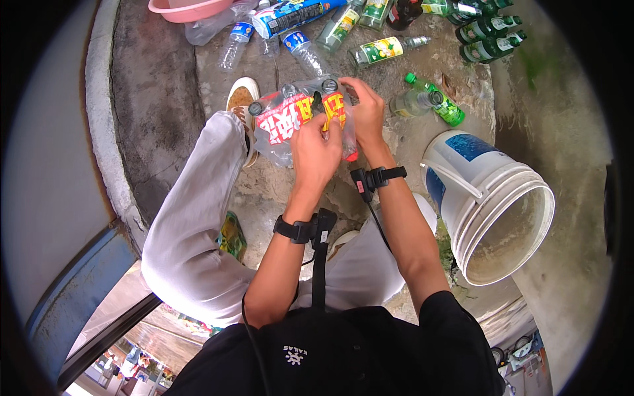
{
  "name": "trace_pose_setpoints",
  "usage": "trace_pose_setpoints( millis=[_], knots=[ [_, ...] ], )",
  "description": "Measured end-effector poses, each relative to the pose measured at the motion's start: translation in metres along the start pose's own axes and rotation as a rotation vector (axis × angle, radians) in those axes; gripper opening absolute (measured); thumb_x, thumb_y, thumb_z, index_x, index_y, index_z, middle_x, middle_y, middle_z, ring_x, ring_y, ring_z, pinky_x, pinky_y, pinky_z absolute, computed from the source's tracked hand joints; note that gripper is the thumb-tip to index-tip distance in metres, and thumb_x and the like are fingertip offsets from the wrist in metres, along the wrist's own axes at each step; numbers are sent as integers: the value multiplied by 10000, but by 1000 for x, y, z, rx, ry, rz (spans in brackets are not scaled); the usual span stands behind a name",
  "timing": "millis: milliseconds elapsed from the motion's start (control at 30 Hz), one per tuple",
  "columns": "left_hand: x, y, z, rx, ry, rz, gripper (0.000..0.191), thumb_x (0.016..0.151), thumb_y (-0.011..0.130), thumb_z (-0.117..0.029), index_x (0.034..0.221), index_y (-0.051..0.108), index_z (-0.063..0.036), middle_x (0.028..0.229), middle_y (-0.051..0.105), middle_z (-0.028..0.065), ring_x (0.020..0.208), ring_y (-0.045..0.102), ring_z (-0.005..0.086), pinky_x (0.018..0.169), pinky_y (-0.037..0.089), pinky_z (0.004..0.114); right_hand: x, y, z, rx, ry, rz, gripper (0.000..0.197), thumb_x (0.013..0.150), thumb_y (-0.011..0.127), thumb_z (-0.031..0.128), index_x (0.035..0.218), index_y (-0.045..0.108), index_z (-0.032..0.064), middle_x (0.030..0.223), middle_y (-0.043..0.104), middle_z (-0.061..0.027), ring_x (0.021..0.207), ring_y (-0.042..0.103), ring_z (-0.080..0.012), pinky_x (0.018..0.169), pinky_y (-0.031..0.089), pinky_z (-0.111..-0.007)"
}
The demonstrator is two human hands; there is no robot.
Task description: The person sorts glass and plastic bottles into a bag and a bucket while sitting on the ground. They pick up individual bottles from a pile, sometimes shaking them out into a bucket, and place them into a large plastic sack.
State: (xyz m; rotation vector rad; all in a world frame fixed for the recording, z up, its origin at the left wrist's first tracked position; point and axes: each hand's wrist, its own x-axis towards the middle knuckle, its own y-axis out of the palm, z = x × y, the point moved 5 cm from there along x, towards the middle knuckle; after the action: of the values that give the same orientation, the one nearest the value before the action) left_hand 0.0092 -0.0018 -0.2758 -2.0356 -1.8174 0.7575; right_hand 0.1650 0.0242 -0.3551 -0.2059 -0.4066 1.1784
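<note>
A pack of clear bottles (277,151) in printed red-and-yellow plastic wrap (285,121) is before me, near my shoe. Several round bottle ends poke up along its far side. The wrap has a dark torn gap near the middle. My left hand (315,148) pinches the film just below that gap, thumb and fingers together. Curled around the right side of the pack is my right hand (367,111), its fingertips at the wrap's far right corner. The fingers partly hide the film they grip. Both wrists wear black straps with small devices.
Empty plastic bottles (235,47), a blue cylindrical can (292,17), green glass bottles (490,49) and a labelled clear bottle (384,51) lie beyond the pack. A green-capped bottle (448,110) and white bucket (468,158) are at right. A pink basin (188,12) sits far left.
</note>
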Motion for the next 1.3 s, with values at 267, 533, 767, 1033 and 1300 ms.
trace_pose_setpoints(
  millis=[267,533,767,1033,1300],
  knots=[
    [16,19,-2,151,12,97,425,1136,617,-364,1033,736,31,823,723,309,841,734,518,751,540,613,-3,1,4,-136,-213,33,486,854,771,-36,1338,764,-1,1344,782,-195,1279,742,-397,1086,602,-456],
    [3,12,-15,229,82,32,364,1184,530,-284,1075,722,5,848,706,302,810,698,534,709,521,612,-18,12,0,-174,-227,-100,487,883,743,18,1370,765,7,1331,790,-227,1174,797,-395,999,641,-422],
    [3,17,-20,255,70,36,328,1175,550,-265,1034,706,-12,768,672,292,732,691,514,667,511,597,-13,5,0,-146,-150,-126,398,866,817,-17,1263,812,-3,1240,818,-213,1182,802,-354,972,662,-431],
    [8,-8,-26,304,113,101,276,1160,564,-211,1047,718,-11,792,699,262,766,699,486,722,540,567,-3,1,1,-112,-105,-100,416,858,802,-26,1272,801,16,1245,819,-202,1139,808,-377,962,652,-425],
    [45,-99,30,410,286,-213,664,824,655,79,1471,653,-73,1451,645,252,1375,553,465,1159,459,552,5,-5,1,-146,-105,219,616,928,726,-45,1525,647,88,1413,740,-219,1290,713,-437,1083,576,-482]
  ],
)
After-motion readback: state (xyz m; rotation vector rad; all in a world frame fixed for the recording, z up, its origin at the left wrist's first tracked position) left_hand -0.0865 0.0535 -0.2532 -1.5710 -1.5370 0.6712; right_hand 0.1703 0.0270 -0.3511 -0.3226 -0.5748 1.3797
